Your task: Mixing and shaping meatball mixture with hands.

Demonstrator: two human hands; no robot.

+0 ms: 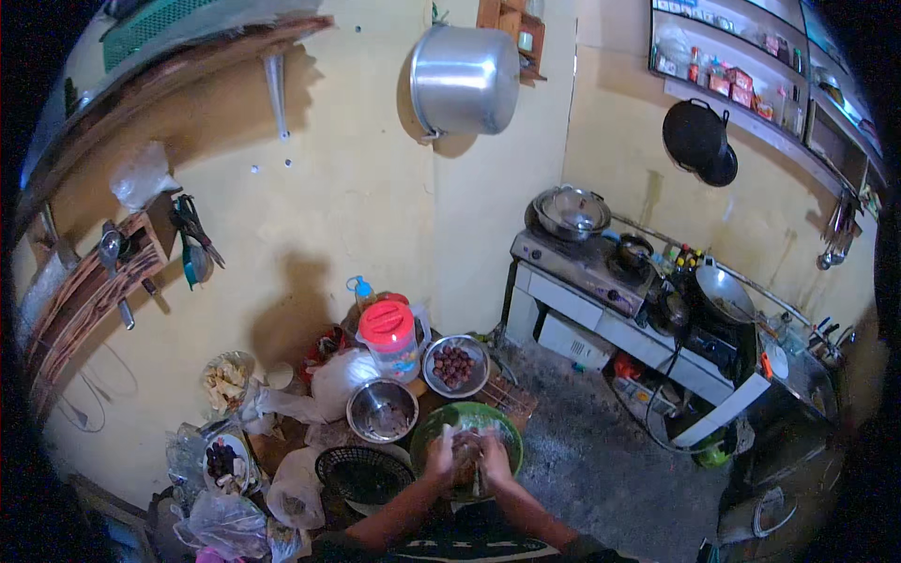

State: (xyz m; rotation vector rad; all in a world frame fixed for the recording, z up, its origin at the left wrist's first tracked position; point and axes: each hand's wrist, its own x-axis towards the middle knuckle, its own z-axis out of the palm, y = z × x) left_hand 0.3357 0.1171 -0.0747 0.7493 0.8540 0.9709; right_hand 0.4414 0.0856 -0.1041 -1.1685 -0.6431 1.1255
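My left hand (441, 454) and my right hand (495, 459) are both inside a green plastic basin (517, 440). Between them they grip a soft-looking brownish mass (466, 449) from its two sides; what it is made of is hard to tell. White powder or residue seems to coat my fingers. Just beyond the basin stands a metal bowl (483, 383) of dark reddish-brown round balls (454, 367). A steel bowl (357, 424) with a little residue inside sits to its left. Beside my left forearm lies a black plastic basket (362, 468).
A red-lidded plastic pitcher (389, 338) stands behind the bowls. Plastic bags (295, 485) and a plate of dark fruit (224, 461) crowd the left. At right, a gas stove (577, 271) and a wok (721, 292) rest on a counter above the concrete floor (605, 457).
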